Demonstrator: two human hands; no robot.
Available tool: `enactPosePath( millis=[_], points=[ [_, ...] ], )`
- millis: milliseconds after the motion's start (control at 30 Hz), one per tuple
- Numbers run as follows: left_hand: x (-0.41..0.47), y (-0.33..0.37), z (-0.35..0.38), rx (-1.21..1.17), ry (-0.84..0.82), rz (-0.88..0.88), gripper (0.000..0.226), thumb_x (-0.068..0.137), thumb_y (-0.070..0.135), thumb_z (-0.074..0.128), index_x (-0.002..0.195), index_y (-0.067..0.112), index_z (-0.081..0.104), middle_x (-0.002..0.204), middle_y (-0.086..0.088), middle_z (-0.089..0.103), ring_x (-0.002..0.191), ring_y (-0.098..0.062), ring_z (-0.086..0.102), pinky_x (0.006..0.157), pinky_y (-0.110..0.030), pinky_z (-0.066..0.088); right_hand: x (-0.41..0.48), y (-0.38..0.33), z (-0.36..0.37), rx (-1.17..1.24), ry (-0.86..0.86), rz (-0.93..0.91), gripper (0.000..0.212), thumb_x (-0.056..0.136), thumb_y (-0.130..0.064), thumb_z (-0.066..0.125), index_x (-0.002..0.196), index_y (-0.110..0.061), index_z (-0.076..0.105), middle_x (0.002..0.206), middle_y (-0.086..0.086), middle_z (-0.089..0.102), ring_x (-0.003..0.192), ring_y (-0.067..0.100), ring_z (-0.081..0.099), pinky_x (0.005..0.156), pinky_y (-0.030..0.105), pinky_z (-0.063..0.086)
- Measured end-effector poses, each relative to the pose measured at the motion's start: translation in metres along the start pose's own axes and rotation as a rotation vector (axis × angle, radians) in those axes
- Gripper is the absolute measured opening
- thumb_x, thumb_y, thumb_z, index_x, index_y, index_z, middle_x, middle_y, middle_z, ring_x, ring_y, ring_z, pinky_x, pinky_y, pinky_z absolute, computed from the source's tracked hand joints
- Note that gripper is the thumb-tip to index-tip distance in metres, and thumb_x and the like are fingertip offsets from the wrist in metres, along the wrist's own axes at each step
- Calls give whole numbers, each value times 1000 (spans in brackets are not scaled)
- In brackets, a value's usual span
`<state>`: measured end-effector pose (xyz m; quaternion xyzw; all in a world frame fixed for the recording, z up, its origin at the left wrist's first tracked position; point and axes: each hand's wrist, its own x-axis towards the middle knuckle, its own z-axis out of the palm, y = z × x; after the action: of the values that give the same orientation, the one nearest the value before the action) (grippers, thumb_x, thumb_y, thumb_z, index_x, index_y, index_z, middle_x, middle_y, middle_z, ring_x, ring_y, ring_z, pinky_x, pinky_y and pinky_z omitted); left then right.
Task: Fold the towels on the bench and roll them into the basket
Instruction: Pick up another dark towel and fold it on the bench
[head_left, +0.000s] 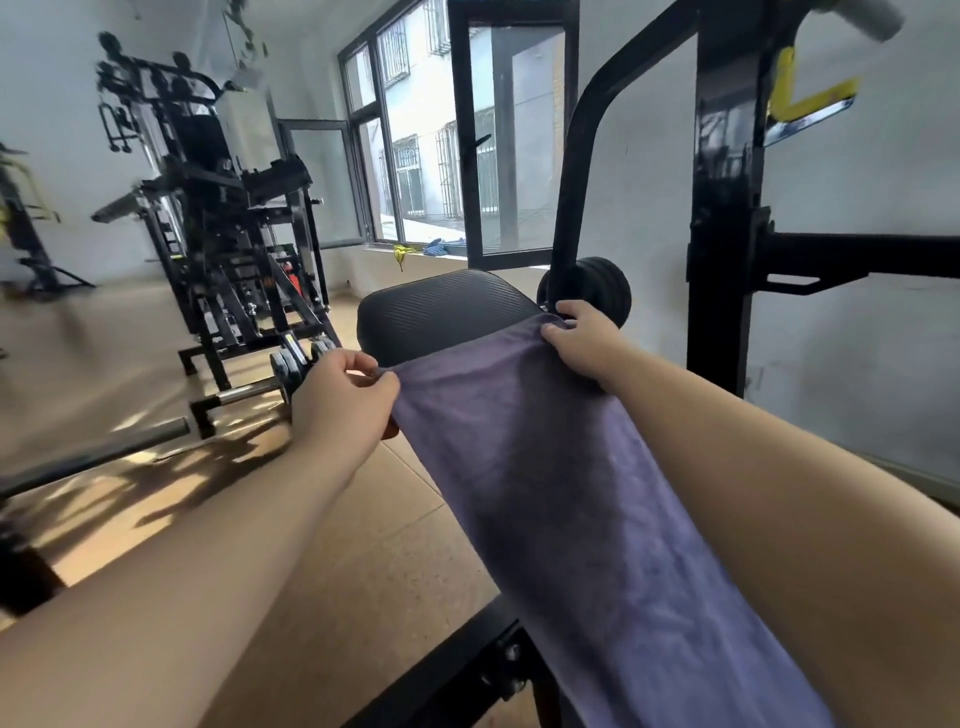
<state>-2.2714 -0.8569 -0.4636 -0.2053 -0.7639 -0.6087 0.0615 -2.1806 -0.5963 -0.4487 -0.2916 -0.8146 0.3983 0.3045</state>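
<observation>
A purple towel (561, 483) lies lengthwise along the black padded bench (447, 312), covering most of it and running down toward me. My left hand (343, 400) pinches the towel's far left corner at the bench's left edge. My right hand (584, 338) grips the far right corner beside the rack upright. The far end of the bench pad is bare. No basket is in view.
A black rack frame (727, 208) and weight plates (597, 293) stand close on the right. A multi-gym machine (218, 218) and a dumbbell (291, 369) occupy the left floor. A barbell bar (93, 452) lies at left. Cloths (441, 248) sit on the windowsill.
</observation>
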Motion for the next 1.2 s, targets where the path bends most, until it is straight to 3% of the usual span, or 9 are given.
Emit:
enactPosePath(
  millis=[67,167,233,300,333,400,500,833,1200],
  points=[
    [-3,-2,1,73,23,31,13,91,15,65,98,23,58,93,-1,70,67,-18,68,51,-25,54,-3,4,0,-138,-50,-4,55,101,-42,51,152,-24,43,148,5,53,138,27,47,112,34,34],
    [-11,-5,-2,356,83,191,30,88,13,68,112,24,54,119,-5,55,89,-24,62,74,-36,53,-9,15,-6,-234,-83,-1,60,102,-52,43,157,-30,32,155,8,46,141,32,43,113,37,32],
    [-21,-5,-5,552,122,529,35,85,10,68,116,19,57,125,-9,47,101,-29,57,84,-39,51,-14,21,-10,-325,-20,-54,62,102,-53,42,159,-34,26,151,15,46,136,38,46,111,42,36],
    [-36,-1,-3,676,9,846,31,85,15,66,115,18,61,121,-6,50,107,-26,54,90,-40,50,-22,24,-13,-398,60,-124,56,102,-50,43,155,-32,33,142,18,51,128,40,50,104,43,40],
    [-41,-3,0,733,-80,910,29,87,21,64,116,20,62,121,-4,53,109,-24,53,92,-40,49,-26,24,-13,-414,60,-144,52,103,-47,43,152,-30,38,139,17,54,125,39,52,100,41,41],
    [-52,-2,5,810,-201,830,32,93,32,57,123,24,62,130,-1,53,121,-22,50,100,-42,46,-32,25,-14,-417,-1,-132,49,104,-43,43,149,-25,45,137,14,60,126,37,53,99,38,42],
    [-62,-2,8,834,-200,699,34,96,37,53,128,26,60,140,-2,51,131,-24,46,106,-43,42,-49,25,-23,-415,-30,-89,50,104,-42,44,150,-21,46,140,13,60,129,36,52,102,38,42],
    [-131,23,27,809,-271,741,31,95,44,54,123,30,61,124,3,60,111,-22,58,98,-41,43,-149,51,-94,-494,-43,-38,54,102,-42,50,149,-15,45,146,13,52,130,33,52,105,40,42],
    [-245,47,63,759,-531,757,35,97,43,51,129,29,57,130,2,55,118,-23,55,101,-41,41,-271,105,-156,-572,-144,104,53,100,-41,52,148,-19,48,142,14,53,128,33,53,100,33,42]
  ],
)
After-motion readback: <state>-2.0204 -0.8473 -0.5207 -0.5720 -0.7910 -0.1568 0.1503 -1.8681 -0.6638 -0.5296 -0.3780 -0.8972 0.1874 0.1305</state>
